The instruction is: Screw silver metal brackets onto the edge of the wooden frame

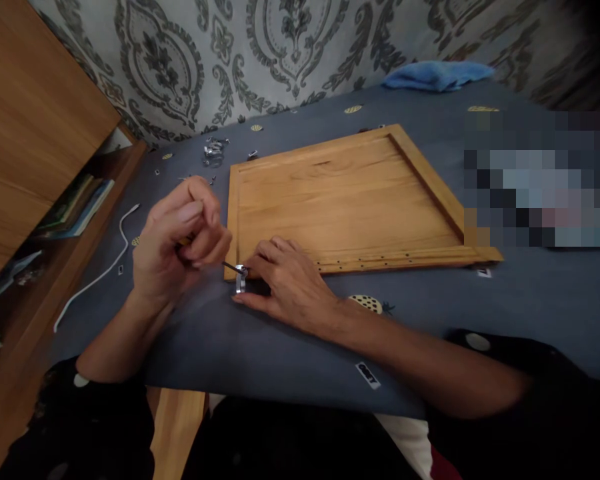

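A wooden panel [350,193] with a raised frame lies flat on a dark blue cloth [260,347]. At its near left corner sits a small metal bracket [241,278]. My right hand [285,283] pinches that bracket against the corner, thumb below and fingers on the frame edge. My left hand [180,243] is curled around a screwdriver with a yellowish handle; its thin dark shaft [229,267] points right, its tip at the bracket.
Loose metal fittings [214,152] and small screws lie on the cloth left of the panel's far corner. A white cable [111,263] runs along the left. A blue rag [437,75] lies at the back. A wooden shelf [75,213] with books stands left.
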Motion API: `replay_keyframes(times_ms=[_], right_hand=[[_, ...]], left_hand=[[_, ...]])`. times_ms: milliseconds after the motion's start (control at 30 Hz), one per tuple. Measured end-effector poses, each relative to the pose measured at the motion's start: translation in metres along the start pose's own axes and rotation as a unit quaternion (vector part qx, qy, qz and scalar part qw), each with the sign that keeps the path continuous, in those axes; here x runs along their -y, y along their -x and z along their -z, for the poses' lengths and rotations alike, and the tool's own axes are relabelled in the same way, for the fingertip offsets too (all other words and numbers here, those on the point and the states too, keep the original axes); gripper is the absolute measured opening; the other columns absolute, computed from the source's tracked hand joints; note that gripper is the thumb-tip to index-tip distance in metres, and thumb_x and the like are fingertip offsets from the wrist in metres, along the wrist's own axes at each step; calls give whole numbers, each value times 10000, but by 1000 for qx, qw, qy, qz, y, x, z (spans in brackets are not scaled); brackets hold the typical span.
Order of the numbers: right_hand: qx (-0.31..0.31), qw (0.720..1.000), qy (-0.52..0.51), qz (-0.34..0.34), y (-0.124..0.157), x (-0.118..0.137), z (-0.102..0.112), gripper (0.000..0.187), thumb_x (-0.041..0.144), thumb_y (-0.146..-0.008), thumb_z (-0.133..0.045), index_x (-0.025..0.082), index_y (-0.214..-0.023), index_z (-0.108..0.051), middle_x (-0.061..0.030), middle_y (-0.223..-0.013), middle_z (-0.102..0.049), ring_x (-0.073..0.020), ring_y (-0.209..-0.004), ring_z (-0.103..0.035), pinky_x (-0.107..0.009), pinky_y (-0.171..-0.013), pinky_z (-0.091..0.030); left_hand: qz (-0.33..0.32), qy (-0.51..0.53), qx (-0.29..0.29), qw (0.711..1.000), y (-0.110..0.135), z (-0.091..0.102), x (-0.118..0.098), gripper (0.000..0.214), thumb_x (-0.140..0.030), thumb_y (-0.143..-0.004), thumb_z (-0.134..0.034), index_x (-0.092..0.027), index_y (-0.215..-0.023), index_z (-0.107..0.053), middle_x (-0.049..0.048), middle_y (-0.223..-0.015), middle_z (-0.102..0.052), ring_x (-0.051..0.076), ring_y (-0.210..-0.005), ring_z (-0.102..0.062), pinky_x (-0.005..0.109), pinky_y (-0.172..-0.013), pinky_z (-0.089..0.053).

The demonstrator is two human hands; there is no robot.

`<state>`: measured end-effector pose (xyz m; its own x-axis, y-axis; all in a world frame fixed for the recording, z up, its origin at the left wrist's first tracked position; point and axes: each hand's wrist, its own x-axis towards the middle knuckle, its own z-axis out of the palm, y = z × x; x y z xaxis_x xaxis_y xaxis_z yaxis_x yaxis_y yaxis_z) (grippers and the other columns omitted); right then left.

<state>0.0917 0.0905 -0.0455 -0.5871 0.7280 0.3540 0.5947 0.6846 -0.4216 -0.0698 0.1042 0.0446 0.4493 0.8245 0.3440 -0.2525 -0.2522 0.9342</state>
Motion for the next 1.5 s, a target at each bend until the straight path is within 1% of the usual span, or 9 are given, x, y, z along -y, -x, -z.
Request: replay_keyframes(times_ms=[133,200,300,400,600,833,967,1100,1500], right_hand=[[17,1000,-1,-6,-1,1,2,508,602,-882,-688,117,-1033,-717,-111,-984,-642,-273,-960,-514,-402,-854,-398],[19,1000,-4,-8,-1,2,2,492,582,-885,-695,117,-1045,-719,-112,-995,-643,-273,-966,-516,-400,-853,-400],[13,1000,-9,-9,-1,1,2,493,574,-881,-705,121,-1076,-720,-112,-1015,-647,-276,-979,-519,-400,-853,-405],[9,1000,-9,-3,-1,1,1,501,586,-882,-698,120,-1064,-722,-111,-1008,-649,-275,-979,-517,-405,-864,-407],[7,1000,-3,-6,0,1,1,478,585,-885,-696,130,-1029,-717,-103,-962,-643,-265,-944,-513,-395,-845,-400],[5,1000,-4,0,0,1,2,492,587,-884,-696,129,-1061,-719,-110,-994,-648,-270,-963,-515,-395,-855,-399],[-2,1000,-12,1,1,0,0,491,586,-876,-705,142,-1084,-725,-105,-1000,-647,-272,-961,-522,-398,-849,-404],[-9,1000,-14,5,1,-1,-1,488,567,-879,-712,133,-1104,-725,-108,-993,-648,-274,-964,-523,-401,-864,-409],[-6,1000,-17,1,0,1,0,502,563,-871,-722,121,-1110,-729,-112,-987,-656,-275,-954,-525,-402,-851,-415]], left_hand=[[-62,-192,-25,979,5,17,-2,270,-451,-952,-653,-188,-924,-705,6,-642,-594,141,-552,-570,278,-528,-452],[-92,-287,-46,952,8,24,0,365,-540,-924,-676,-182,-981,-717,55,-796,-655,171,-683,-623,302,-584,-461],[-119,-282,-95,947,8,24,6,396,-582,-936,-647,-195,-1002,-698,21,-722,-616,146,-606,-556,289,-527,-408],[-94,-118,-157,976,5,10,10,365,-574,-946,-641,-214,-881,-658,-57,-527,-426,115,-471,-404,261,-502,-414],[11,-14,-144,989,7,-9,-1,326,-504,-916,-706,-213,-796,-621,-102,-475,-173,61,-388,-144,198,-396,-229],[8,-68,-117,991,4,1,2,161,-301,-845,-774,-204,-816,-648,-101,-457,-295,62,-374,-240,214,-408,-286],[-52,-295,-168,939,4,14,-2,226,-404,-919,-701,-195,-834,-696,-5,-657,-571,123,-605,-508,264,-565,-383],[-60,-475,-156,864,7,28,-10,293,-437,-921,-697,-216,-731,-670,-32,-568,-480,115,-537,-377,281,-506,-243],[-55,-369,-116,920,13,30,-3,169,-319,-829,-807,-215,-870,-679,-3,-788,-555,127,-647,-451,267,-567,-321]])
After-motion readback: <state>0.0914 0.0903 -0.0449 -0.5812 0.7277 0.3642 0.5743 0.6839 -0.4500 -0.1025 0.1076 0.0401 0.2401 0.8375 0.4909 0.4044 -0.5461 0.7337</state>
